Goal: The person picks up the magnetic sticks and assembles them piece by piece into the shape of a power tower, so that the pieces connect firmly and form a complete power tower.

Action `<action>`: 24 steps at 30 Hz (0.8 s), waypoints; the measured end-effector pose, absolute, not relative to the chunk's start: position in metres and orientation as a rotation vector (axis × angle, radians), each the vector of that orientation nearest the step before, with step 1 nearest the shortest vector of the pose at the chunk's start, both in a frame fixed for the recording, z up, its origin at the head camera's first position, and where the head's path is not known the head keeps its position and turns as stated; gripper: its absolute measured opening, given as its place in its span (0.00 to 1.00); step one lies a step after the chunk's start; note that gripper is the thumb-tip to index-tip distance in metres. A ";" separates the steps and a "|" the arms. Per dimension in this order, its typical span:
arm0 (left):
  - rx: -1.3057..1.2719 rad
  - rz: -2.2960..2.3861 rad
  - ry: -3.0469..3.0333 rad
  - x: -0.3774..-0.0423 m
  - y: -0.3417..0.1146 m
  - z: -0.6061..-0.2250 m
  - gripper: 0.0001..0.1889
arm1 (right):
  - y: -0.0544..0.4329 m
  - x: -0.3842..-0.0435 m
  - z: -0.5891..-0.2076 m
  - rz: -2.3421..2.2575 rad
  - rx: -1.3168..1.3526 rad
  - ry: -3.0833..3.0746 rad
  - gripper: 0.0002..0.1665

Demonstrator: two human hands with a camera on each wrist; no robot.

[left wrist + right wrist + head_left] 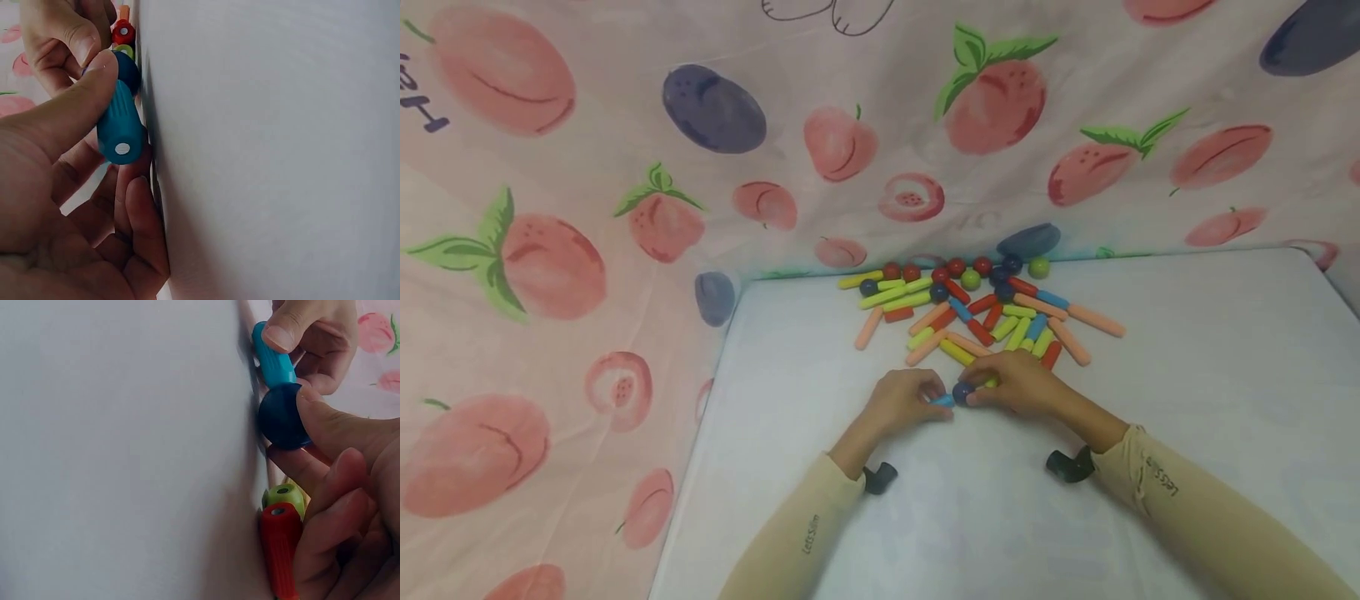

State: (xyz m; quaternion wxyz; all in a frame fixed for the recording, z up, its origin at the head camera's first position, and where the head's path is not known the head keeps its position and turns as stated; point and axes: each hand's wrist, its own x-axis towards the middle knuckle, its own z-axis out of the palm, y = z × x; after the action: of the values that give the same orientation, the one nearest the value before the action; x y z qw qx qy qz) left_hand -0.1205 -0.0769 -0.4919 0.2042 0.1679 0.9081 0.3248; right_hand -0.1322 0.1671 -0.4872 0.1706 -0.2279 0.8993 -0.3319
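Between thumb and fingers, my left hand (901, 400) pinches a short blue rod (120, 128) with a pale dot on its end. My right hand (1019, 385) pinches a dark blue ball (282, 417). In the right wrist view the rod's far end meets the ball, and both are held low at the white table. Whether the two are joined I cannot tell. A red rod (280, 544) and a yellow-green rod (286, 495) lie beneath the right hand's curled fingers.
Beyond the hands spreads a pile of coloured rods, among them a peach rod (1096, 321) and a yellow rod (957, 352). Red balls (956, 267), dark blue balls and green balls (1039, 267) sit along the back of the white table (790, 350). A fruit-print cloth (880, 108) hangs behind.
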 end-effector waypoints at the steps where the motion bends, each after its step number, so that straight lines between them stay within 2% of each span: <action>1: 0.465 0.906 2.536 -0.120 -0.076 -0.492 0.12 | 0.167 -0.132 -0.487 -0.942 -0.650 2.557 0.19; 9: 0.431 0.877 2.511 -0.119 -0.075 -0.489 0.14 | 0.175 -0.132 -0.485 -0.986 -0.617 2.545 0.22; 15: 0.433 0.820 2.455 -0.118 -0.078 -0.485 0.25 | 0.206 -0.139 -0.476 -1.003 -0.453 2.601 0.20; 20: 0.582 0.744 2.446 -0.119 -0.076 -0.481 0.35 | 0.235 -0.145 -0.466 -0.910 -0.500 2.755 0.18; 24: 0.827 0.717 2.413 -0.122 -0.075 -0.478 0.30 | 0.249 -0.146 -0.465 -0.876 -0.613 2.839 0.16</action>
State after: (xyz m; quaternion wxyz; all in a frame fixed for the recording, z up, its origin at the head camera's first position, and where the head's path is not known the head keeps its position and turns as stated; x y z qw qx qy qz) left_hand -0.1220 -0.0749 -0.4781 0.2436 0.3026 0.8832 0.2626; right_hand -0.1464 0.2492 -0.4650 0.0541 -0.2019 0.9344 -0.2884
